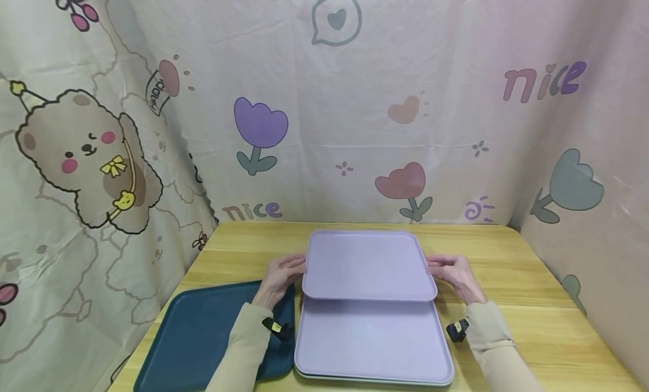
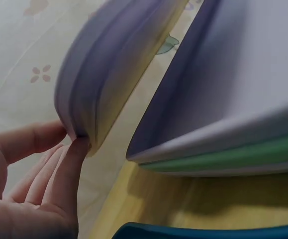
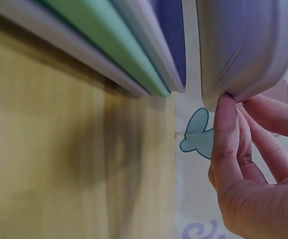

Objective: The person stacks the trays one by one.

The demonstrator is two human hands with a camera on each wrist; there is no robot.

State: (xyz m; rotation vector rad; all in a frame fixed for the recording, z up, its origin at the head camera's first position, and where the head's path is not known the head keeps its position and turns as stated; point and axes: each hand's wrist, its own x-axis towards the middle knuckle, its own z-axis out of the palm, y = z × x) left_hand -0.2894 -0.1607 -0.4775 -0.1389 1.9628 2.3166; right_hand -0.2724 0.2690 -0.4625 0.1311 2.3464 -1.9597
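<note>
A lavender tray (image 1: 369, 265) is raised above a stack of trays, its near edge overlapping the stack in the head view. At its left side, my left hand (image 1: 279, 279) pinches the rim between thumb and fingers. My right hand (image 1: 458, 276) pinches the opposite rim the same way. Another lavender tray (image 1: 372, 344) tops the stack underneath. Below that one, a green tray (image 3: 106, 45) shows as a band in both wrist views, with a pale edge under it. Both wrist views show a gap separating the held tray from the stack.
A dark blue tray (image 1: 203, 333) lies left of the stack, partly under my left forearm. The wooden table (image 1: 547, 324) extends to the right. A printed curtain (image 1: 324, 99) hangs behind the table and along both sides.
</note>
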